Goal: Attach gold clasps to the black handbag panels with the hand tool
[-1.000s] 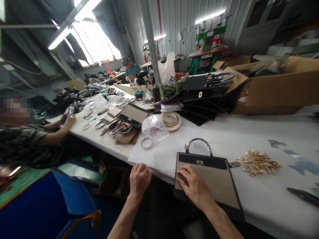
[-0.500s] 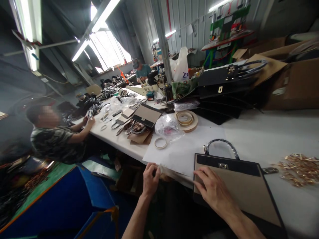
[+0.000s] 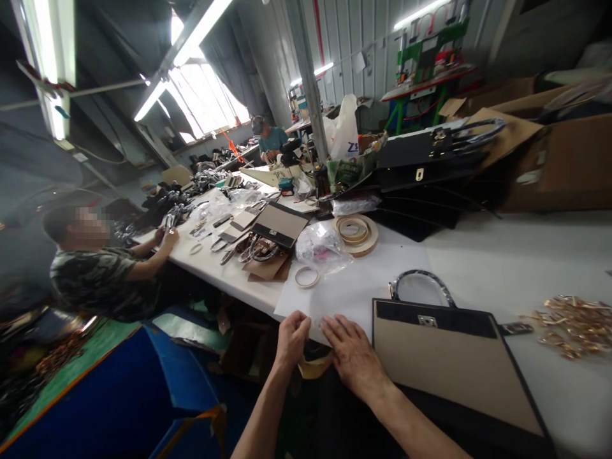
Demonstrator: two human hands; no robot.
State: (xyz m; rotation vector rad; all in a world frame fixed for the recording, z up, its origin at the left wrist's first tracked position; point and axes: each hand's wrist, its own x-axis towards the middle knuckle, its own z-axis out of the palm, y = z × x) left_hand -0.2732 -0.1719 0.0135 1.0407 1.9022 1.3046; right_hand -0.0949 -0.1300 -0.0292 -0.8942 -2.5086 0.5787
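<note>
- Head view: left hand [image 3: 292, 338] at the front edge of the table [image 3: 488, 255], fingers curled in; cannot tell from here whether they clamp anything.
- Right hand [image 3: 352, 350] palm down, fingers slightly apart, at the edge of the white sheet [image 3: 344, 296], perhaps to steady it.
- Yellowish strip [image 3: 314, 368] below, between the hands.
- Handbag [image 3: 444, 363] lies flat, just right of the right hand; metal plate [image 3: 427, 321] faces up, handle [image 3: 423, 274] points away, likely keeping the front panel uncovered.
- Gold-coloured pieces [image 3: 568, 322] heaped farther right, presumably for easy reach.
</note>
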